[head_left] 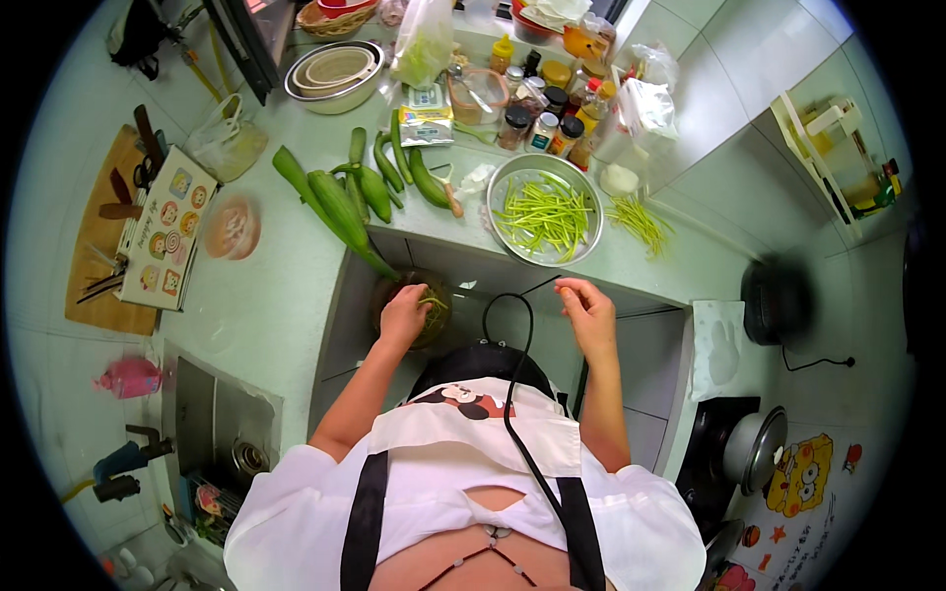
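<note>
while left grip point(404, 317) pinches green stems point(431, 303), right grip point(583, 300) hovers apart.

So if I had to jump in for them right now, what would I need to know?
Left hand: low over a dark bowl below the counter edge, fingers on green stem scraps.
Right hand: raised, pinching something thin; too small to tell what.
Metal bowl on the counter holds a pile of thin green stem pieces. A smaller loose bunch lies to its right.
Long green gourds lie to its left, whole.
Done: the pile in the metal bowl.
Left: probably the loose bunch, and the gourds look untouched.
</note>
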Demonstrator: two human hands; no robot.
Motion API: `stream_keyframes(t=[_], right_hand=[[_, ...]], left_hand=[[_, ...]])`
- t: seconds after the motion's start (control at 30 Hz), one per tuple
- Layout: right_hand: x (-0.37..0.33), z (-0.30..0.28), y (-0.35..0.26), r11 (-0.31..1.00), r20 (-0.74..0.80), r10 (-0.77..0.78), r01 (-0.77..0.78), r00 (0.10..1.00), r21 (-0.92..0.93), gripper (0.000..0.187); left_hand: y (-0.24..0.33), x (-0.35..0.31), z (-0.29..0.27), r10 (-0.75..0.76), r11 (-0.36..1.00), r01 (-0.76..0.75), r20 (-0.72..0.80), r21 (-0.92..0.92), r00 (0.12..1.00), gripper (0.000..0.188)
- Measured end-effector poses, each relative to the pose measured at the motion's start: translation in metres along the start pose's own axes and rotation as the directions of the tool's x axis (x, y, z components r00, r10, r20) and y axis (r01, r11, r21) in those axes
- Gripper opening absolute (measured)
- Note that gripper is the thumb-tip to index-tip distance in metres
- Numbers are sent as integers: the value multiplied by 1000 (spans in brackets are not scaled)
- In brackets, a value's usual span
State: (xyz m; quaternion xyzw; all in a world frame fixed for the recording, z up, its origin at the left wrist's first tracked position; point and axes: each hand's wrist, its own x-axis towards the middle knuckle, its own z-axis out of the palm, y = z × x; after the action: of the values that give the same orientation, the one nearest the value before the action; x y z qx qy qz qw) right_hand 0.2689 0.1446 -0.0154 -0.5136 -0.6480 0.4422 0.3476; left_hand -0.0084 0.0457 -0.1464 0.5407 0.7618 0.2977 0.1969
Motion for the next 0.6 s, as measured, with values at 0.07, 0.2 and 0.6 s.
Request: stream_keyframes(t=[0.07,0.2,0.6], right_hand=[[-2,-15,9,1000,-67,10,-10,998,0,17],[2,-40,22,999,-151,47,-51,987,-19,18],[102,-129,149,953,-224,66,-128,972,-276,20]], left_hand=[[11,4,2,4,1000,-4,0,-2,1000,28],[45,20,-3,76,988,-78,-22,-132,997,18],[167,58,16,-17,869,27,25,-493,1000,15]])
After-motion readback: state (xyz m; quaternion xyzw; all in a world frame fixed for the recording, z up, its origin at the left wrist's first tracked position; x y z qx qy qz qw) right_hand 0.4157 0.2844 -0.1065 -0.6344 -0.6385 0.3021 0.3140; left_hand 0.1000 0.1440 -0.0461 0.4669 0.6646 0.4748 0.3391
